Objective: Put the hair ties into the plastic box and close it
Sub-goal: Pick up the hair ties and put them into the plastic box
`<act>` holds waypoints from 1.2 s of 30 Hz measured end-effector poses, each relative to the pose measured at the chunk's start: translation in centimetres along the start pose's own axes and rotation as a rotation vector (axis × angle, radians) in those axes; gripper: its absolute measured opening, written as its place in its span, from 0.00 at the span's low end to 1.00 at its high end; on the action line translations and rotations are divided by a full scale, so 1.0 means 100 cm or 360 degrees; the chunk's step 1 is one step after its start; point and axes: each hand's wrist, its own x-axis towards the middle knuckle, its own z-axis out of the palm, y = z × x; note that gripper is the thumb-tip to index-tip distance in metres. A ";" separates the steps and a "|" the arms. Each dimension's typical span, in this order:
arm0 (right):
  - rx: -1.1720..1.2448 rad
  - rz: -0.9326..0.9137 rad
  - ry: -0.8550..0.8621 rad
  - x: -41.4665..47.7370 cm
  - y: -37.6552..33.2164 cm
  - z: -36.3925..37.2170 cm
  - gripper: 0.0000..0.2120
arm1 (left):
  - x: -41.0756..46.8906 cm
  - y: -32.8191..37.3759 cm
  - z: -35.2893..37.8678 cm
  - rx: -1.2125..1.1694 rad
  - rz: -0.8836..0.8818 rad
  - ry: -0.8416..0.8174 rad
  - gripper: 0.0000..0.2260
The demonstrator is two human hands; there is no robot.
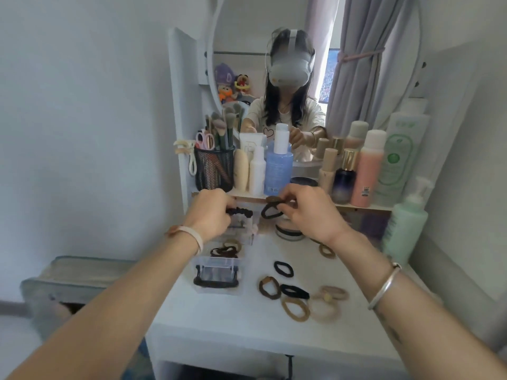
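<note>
A clear plastic box (218,263) with a black handle stands open on the white vanity top, with a few dark and brown hair ties inside (226,249). My left hand (210,215) is above the box, shut on a black scrunched hair tie (241,212). My right hand (307,212) is a little to the right, shut on a dark hair tie (271,211) with a brown ornament. Several loose hair ties lie on the table to the right of the box: black ones (284,269), brown ones (269,287) and beige ones (329,300).
A shelf behind my hands holds a black mesh brush cup (214,171), a blue bottle (278,171), a pink bottle (366,174) and other bottles. A green pump bottle (406,223) stands at right and a small round jar (289,231) under my right hand. A round mirror hangs above.
</note>
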 end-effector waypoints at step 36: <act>-0.0469 0.0488 -0.0609 -0.039 0.109 0.051 0.06 | 0.012 0.070 0.050 -0.0268 0.0379 -0.0330 0.14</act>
